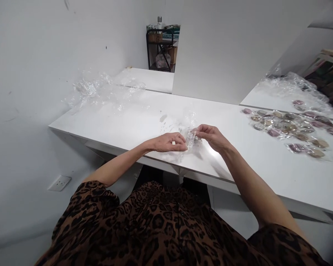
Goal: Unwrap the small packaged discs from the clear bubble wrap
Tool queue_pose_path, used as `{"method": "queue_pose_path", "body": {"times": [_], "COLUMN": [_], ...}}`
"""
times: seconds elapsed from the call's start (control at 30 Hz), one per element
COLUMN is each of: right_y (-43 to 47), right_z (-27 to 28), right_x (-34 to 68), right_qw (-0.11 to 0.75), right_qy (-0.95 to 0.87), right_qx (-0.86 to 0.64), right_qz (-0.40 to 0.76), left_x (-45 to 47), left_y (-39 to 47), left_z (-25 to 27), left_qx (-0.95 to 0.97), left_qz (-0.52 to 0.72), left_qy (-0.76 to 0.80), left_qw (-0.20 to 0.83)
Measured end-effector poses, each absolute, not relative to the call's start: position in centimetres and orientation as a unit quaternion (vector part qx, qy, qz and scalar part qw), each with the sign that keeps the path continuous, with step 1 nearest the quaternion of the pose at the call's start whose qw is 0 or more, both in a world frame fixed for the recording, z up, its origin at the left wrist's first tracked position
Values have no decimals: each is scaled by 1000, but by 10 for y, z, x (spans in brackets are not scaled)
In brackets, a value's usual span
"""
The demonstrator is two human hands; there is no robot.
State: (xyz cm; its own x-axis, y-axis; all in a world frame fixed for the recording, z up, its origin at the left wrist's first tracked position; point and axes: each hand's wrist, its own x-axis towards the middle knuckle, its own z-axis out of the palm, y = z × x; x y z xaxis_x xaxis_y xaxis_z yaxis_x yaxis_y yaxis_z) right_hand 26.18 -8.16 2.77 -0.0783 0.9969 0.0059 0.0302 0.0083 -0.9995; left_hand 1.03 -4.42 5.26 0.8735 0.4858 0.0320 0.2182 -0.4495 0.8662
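Clear crinkled plastic film [191, 139] is bunched between my two hands near the front edge of the white table. My left hand [168, 142] is closed at its left side, with the thumb and fingertips pressed on the film. From the right, my right hand [211, 136] pinches the film's upper part between thumb and fingers. Something small and greyish shows through the film by the right fingertips, but I cannot make out what it is. More thin film lies on the tabletop around the hands.
Loose clear plastic [86, 88] is heaped at the table's left end. Several flat stone-like pieces in clear wrap [290, 125] lie at the right, with piled clear bags [296, 87] behind. A white panel [211, 51] stands at the back. Beyond it is a black shelf rack [161, 43].
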Motion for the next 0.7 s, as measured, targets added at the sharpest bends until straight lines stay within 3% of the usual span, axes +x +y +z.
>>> {"method": "queue_pose_path", "body": {"times": [0.1, 0.3, 0.47, 0.6, 0.7], "right_y": [-100, -127, -116, -102, -95], "right_z": [34, 27, 16, 20, 21], "right_x": [249, 227, 241, 258, 272], "right_qw": [452, 326, 455, 537, 600], "right_qy": [-588, -689, -521, -369, -285], "right_qx": [-468, -445, -567, -519, -494], "right_qz": [481, 470, 448, 554, 561], "left_x": [15, 43, 49, 56, 64], "left_y": [-42, -38, -33, -25, -17], "left_z": [43, 17, 30, 50, 69], "left_qx": [758, 596, 457, 432, 384], "left_qz": [173, 254, 343, 378, 431], "left_qy": [301, 435, 396, 315, 308], "left_qw": [551, 625, 719, 756, 756]}}
